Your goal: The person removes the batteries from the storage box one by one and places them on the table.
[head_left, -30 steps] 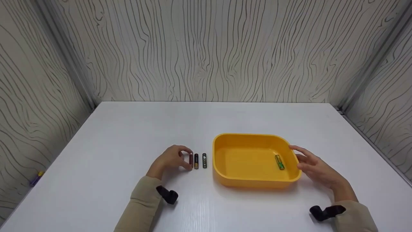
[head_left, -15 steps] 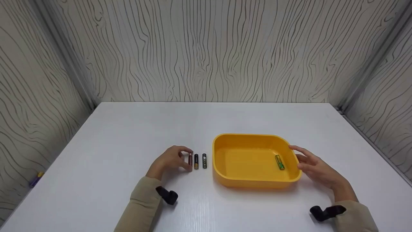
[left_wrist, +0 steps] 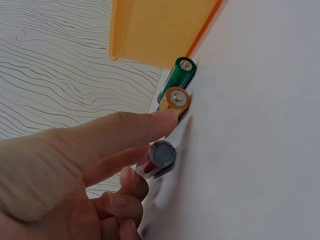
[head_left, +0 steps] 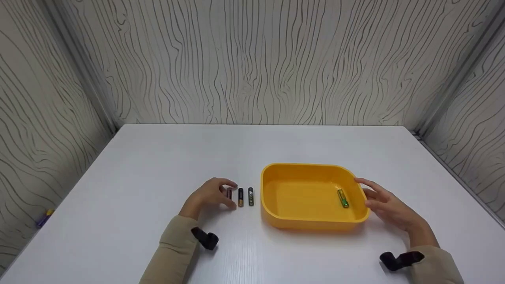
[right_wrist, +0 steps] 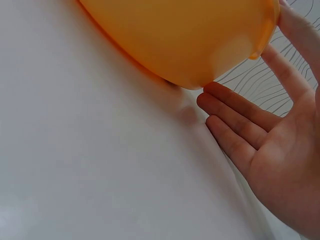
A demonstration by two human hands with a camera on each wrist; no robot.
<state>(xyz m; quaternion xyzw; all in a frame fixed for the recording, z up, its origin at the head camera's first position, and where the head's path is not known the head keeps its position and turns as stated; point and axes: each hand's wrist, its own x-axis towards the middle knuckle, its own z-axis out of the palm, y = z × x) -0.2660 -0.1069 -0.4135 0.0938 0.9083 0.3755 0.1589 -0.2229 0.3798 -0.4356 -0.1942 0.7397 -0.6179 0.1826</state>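
A dark red battery (head_left: 229, 192) stands between the spread thumb and index finger of my left hand (head_left: 209, 194). In the left wrist view a gap shows between the thumb and the red battery (left_wrist: 161, 155). That thumb's tip lies over the black and gold battery (left_wrist: 176, 99), touching or just above it. Beyond it is a dark green battery (left_wrist: 181, 75). At the yellow tray's (head_left: 311, 224) right end, my right hand (head_left: 390, 207) touches the rim and outer wall with nearly straight fingers. One green battery (head_left: 343, 198) lies inside the tray.
White tabletop (head_left: 158, 157) surrounds the tray and batteries. Wood-grain panels (head_left: 244, 63) enclose the back and sides. A purple and yellow object (head_left: 45, 219) sits by the table's left edge. Black wrist mounts (head_left: 205, 238) stick out from both sleeves.
The red battery has shifted slightly left, deeper between my left thumb and finger, away from the black and gold one. My right hand and the tray have stayed put.
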